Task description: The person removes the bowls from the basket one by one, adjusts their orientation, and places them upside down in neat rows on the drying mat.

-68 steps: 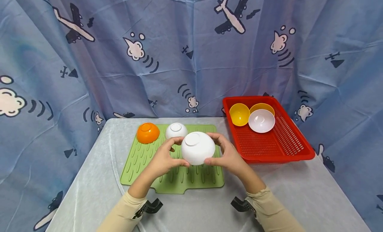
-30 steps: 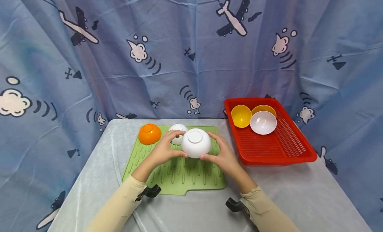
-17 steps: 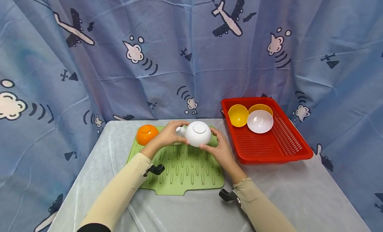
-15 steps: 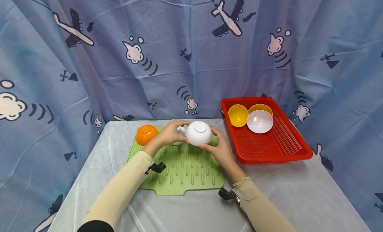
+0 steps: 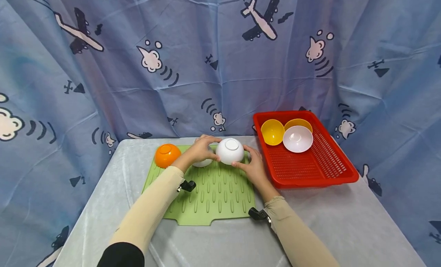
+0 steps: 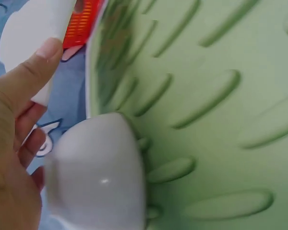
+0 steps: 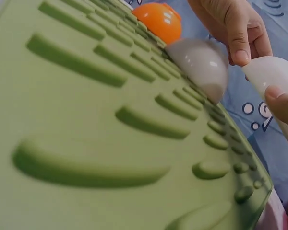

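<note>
White bowl (image 5: 229, 154), upside down: I see it raised above the far right of the green ridged mat (image 5: 215, 213), pinched between left hand (image 5: 198, 150) and right hand (image 5: 255, 168). Another white bowl (image 7: 200, 67) and an orange bowl (image 5: 167, 156) sit inverted on the mat.

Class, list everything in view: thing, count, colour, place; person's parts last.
Curtain: one, blue, behind table
Table: one, grey, centre
Mat: one, green, on table
Basket: one, red, right of mat
Yellow bowls: two, yellow, in basket
Basket bowl: one, white, in basket
Orange bowl: one, orange, on mat
Mat bowl: one, white, on mat
Held bowl: one, white, above mat
Cameras: two, black, wrists
Sleeves: two, beige, foreground
Covering: one, black, left sleeve
Left grip, right grip: two, bare, on held bowl
</note>
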The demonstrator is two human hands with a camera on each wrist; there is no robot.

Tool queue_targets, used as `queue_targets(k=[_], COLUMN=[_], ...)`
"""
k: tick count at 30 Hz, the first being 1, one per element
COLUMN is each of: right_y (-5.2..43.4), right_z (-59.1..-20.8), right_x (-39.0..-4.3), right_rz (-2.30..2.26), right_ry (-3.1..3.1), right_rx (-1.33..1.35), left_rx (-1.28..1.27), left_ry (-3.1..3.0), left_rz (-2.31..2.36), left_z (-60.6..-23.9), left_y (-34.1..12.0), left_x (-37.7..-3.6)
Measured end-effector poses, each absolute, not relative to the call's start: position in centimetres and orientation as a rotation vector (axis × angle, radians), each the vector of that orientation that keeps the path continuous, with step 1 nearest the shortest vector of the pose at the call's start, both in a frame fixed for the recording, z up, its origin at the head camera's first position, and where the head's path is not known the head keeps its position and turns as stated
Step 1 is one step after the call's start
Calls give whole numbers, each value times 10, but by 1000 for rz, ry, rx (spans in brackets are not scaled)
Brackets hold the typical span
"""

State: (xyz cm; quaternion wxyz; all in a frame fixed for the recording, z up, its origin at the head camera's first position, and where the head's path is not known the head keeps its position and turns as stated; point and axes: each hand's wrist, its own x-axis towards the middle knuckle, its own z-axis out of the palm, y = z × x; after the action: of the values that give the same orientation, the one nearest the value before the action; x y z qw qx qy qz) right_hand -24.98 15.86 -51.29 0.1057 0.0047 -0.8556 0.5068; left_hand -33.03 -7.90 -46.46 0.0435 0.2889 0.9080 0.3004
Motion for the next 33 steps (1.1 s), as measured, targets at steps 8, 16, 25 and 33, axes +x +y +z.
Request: queue_targets(k=[8, 16, 25, 33], right_y=[164, 169, 170, 170], right_z=[-522, -524, -529, -528], right_x=[-261, -262, -267, -270], right_rz=[1464, 1415, 1355, 1304], right_ry=[-2551, -2592, -2653, -2702], right_rx=[49, 44, 52, 53], left_rx=[815, 724, 721, 752], left_ry=[2881, 2929, 2928, 2959], left_rz=[807, 643, 536, 478], left_z=[-477, -475, -478, -479], left_y=[-72, -62, -58, -55], left_x=[-333, -329, -331, -334])
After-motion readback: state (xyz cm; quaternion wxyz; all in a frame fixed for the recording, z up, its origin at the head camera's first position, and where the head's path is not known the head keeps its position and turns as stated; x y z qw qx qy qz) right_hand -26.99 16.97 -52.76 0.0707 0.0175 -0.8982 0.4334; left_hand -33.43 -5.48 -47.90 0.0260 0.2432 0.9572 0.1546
